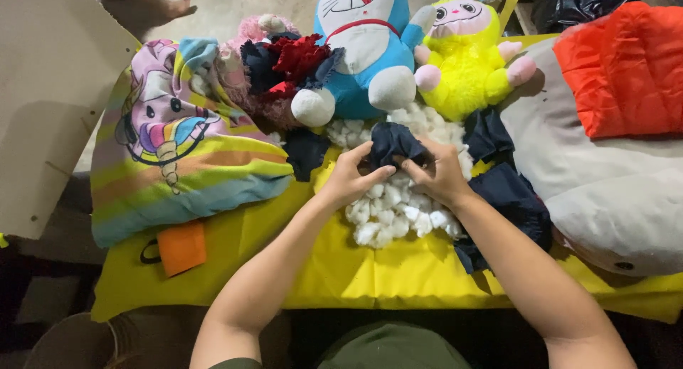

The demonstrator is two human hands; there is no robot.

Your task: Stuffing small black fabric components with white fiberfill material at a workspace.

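My left hand [350, 178] and my right hand [442, 175] both grip a small dark navy fabric piece [395, 143], held between them above a heap of white stuffing clumps [388, 211]. The stuffing lies on a yellow cloth [370, 269] that covers the surface. More navy fabric [514, 198] lies under and beside my right wrist. A further dark scrap [306, 153] sits just left of my left hand.
A blue and white cat plush [366, 49] and a yellow plush [466, 63] stand at the back. A striped unicorn pillow [178, 148] lies left, with an orange patch [183, 247] below it. White cushion [605, 191] and orange-red cushion [626, 70] at right. Cardboard [50, 92] at far left.
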